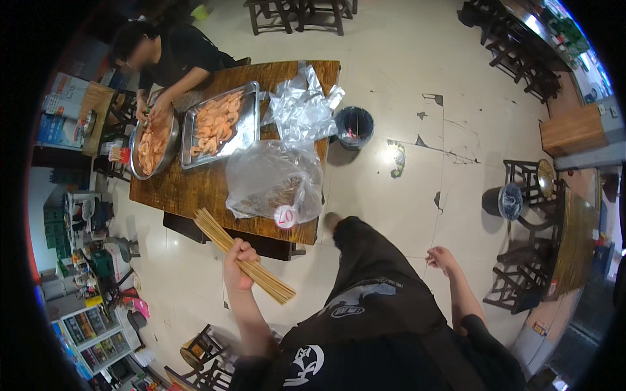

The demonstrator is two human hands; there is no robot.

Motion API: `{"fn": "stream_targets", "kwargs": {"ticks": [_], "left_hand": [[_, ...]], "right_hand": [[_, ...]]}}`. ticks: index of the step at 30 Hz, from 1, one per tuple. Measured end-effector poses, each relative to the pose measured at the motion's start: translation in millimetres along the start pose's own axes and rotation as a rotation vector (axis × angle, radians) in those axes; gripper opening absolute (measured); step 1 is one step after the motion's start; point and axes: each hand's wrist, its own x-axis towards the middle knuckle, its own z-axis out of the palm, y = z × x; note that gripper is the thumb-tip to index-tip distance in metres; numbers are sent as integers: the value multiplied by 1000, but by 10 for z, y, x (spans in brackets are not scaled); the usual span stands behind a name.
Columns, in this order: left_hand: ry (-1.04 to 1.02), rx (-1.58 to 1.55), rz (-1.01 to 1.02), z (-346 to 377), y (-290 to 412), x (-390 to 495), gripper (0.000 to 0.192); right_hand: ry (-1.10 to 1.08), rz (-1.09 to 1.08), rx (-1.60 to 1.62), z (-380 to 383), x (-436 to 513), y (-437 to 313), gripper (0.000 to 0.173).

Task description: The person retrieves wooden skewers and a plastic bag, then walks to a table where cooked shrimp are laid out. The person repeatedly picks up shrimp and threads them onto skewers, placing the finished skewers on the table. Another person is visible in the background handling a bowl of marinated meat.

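Note:
A bundle of thin wooden skewers (269, 281) is gripped in my left hand (239, 264), sticking out on both sides of the fist. Its upper end comes close to the near edge of the wooden table (166, 188). My right hand (441, 259) hangs over the floor with loosely bent fingers and nothing visible in it. On the table, a clear plastic bag (264, 171) lies nearest me, beside a round tag bearing a number (285, 216). Behind it are a crumpled silvery sheet (303, 107) and a metal tray (188, 117) of orange shrimp (215, 122).
Across the table, a person (181, 54) has both hands at a metal bowl (168, 159) with more shrimp. A dark bucket (354, 129) stands on the floor by the table's right edge. A bench (183, 227) juts from under the near side. Stools (523, 283) and another bucket (501, 201) are at right.

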Motion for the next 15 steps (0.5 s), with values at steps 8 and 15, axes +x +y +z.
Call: {"fn": "stream_targets", "kwargs": {"ticks": [8,15], "left_hand": [[-145,43,-99,1073,-881,-21,4],[-192,294,-299,2740,-2007,1176,11]], "right_hand": [[94,-65,60,-1055,1234,-991,13],[71,-390,-187,-1842,2212,-2650,16]]}}
